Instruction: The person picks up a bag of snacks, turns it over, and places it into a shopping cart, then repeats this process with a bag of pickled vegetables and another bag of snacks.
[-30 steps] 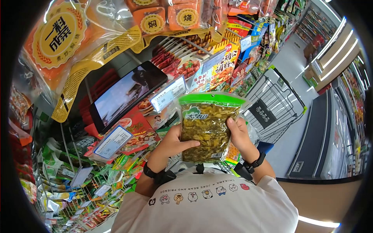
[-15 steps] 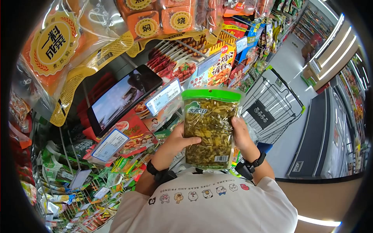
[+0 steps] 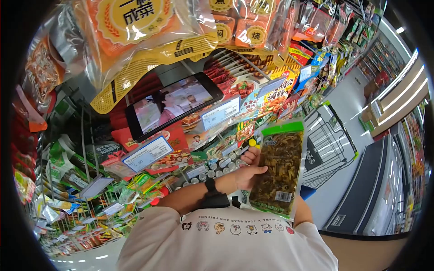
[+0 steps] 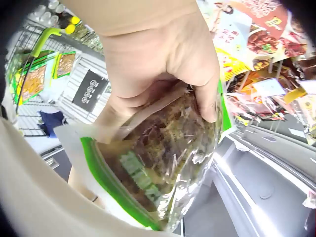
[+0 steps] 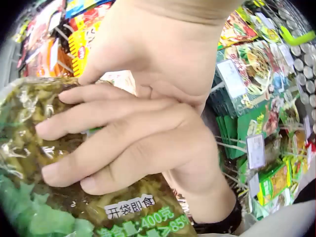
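Observation:
A clear bag of green-brown pickled vegetables with a green top strip (image 3: 278, 169) stands upright before the chest, turned partly sideways. My left hand (image 3: 247, 177) grips it by the left edge, thumb across the front. In the right wrist view, the left hand's long fingers (image 5: 113, 148) lie flat over the bag's printed back. Behind the bag, my right hand (image 5: 158, 54) is up close to the left hand; the bag hides most of it in the head view, and I cannot tell how its fingers are bent.
A phone playing a video (image 3: 174, 104) leans on the shelf at left, behind price tags (image 3: 149, 153). Orange packaged blocks (image 3: 135, 22) hang above. A shopping cart (image 3: 330, 149) stands at right, beside a dark freezer case (image 3: 366, 185). Cans (image 3: 219, 171) sit low on the shelf.
The right hand has left the bag's right edge and gone behind it. The bag, still in the left hand, has moved right and turned. The head view has shifted left.

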### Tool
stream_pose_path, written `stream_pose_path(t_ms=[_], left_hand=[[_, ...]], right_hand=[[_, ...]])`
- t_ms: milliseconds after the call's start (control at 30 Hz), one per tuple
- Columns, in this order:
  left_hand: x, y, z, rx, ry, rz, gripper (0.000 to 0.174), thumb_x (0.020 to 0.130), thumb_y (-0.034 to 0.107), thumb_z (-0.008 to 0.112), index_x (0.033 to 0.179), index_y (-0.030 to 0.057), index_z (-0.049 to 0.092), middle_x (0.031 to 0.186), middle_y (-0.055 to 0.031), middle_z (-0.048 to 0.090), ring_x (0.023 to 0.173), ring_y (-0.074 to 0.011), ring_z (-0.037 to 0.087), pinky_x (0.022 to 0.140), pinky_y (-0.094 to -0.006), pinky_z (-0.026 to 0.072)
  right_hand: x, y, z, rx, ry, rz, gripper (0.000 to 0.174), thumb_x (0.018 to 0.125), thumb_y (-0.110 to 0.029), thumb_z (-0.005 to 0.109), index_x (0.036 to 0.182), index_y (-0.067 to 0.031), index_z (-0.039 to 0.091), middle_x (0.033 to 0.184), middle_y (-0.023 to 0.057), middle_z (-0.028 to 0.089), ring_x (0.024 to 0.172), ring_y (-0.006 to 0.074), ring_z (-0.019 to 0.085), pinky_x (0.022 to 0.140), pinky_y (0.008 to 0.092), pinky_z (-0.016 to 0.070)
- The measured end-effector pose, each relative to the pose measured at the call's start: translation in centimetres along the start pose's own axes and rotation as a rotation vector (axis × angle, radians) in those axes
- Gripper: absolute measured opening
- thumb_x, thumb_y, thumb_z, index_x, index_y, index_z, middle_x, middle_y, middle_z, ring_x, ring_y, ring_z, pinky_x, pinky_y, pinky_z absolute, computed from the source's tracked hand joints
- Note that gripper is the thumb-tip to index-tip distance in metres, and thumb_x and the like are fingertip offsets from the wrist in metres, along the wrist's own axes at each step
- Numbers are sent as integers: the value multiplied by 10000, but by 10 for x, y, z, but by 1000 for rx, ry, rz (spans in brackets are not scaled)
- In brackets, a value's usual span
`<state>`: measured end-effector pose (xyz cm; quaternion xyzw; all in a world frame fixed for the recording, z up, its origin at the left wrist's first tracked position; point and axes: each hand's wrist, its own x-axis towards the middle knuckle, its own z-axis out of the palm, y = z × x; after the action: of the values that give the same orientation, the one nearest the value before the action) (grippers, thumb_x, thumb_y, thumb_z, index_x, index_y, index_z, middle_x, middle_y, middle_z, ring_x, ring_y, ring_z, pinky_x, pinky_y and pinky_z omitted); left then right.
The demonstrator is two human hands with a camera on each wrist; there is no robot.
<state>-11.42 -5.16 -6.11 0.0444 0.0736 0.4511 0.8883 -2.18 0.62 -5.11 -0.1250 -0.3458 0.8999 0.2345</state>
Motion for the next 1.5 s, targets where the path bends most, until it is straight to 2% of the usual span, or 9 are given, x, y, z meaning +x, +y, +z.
stream_pose_path(t_ms=[233, 300, 400, 500, 633, 800, 967, 1233, 1500], left_hand=[[9, -16, 12, 16, 51, -70, 446, 857, 342, 416, 1201, 65, 354, 1201, -82, 426, 1100, -193, 419, 929, -351, 340], [8, -12, 18, 41, 57, -151, 452, 859, 382, 389, 1170, 54, 392, 1136, -91, 484, 1053, -192, 467, 897, -342, 383], [17, 3, 12, 140, -350, -301, 454, 875, 390, 341, 1152, 35, 401, 1078, -94, 519, 1019, -192, 489, 884, -335, 389], [11, 25, 14, 1054, -24, 0, 645, 855, 527, 196, 1206, 10, 354, 1082, -105, 499, 990, -189, 475, 857, -314, 366], [-12, 50, 63, 1079, -114, 220, 848, 748, 680, 251, 1253, 0, 288, 1202, -106, 404, 1068, -182, 411, 901, -321, 316], [-13, 44, 89, 1026, -102, 603, 565, 797, 301, 561, 1202, -30, 347, 1120, -84, 465, 1019, -149, 450, 868, -288, 357], [-15, 36, 95, 1132, 145, 836, 306, 839, 83, 486, 1128, -6, 437, 1076, -53, 499, 960, -107, 467, 825, -249, 370], [-20, 37, 92, 1036, 225, 954, 283, 834, 115, 505, 1086, -10, 473, 1020, -39, 535, 921, -91, 474, 800, -238, 364], [-27, 33, 97, 1032, 187, 904, 288, 828, 112, 513, 1078, -27, 476, 1035, -60, 540, 924, -101, 483, 812, -244, 361]], right_hand=[[-9, -25, -21, 576, -150, 35, 170, 820, -251, 426, 901, -102, 407, 751, -7, 453, 702, 127, 436, 670, 256, 393], [-18, -32, -26, 564, 9, 4, 191, 819, -285, 429, 893, -109, 421, 743, -3, 458, 685, 126, 446, 645, 254, 401], [-25, -49, -8, 379, 400, -150, 195, 834, -293, 427, 845, -102, 466, 692, 0, 455, 629, 114, 455, 557, 247, 402], [-34, -78, 18, 241, 464, -370, 309, 835, -400, 436, 879, -99, 489, 704, 17, 477, 614, 139, 480, 548, 272, 419], [-52, -97, 23, -136, 507, -551, 312, 815, -244, 518, 1025, -18, 471, 940, 86, 544, 807, 201, 550, 711, 333, 464], [-62, -93, 51, -665, 664, -631, 241, 720, -88, 639, 915, 17, 545, 850, 59, 596, 762, 105, 544, 685, 231, 429], [-60, -89, 68, -708, 629, -552, 207, 725, -81, 634, 890, 19, 557, 821, 53, 606, 713, 84, 549, 642, 220, 440], [-66, -89, 61, -1005, 588, -650, 199, 842, -164, 497, 947, -3, 547, 691, -43, 503, 595, 25, 415, 531, 175, 350], [-67, -99, 75, -717, 444, -759, 361, 911, -233, 312, 995, 31, 544, 909, 51, 581, 802, 88, 509, 726, 220, 391]])
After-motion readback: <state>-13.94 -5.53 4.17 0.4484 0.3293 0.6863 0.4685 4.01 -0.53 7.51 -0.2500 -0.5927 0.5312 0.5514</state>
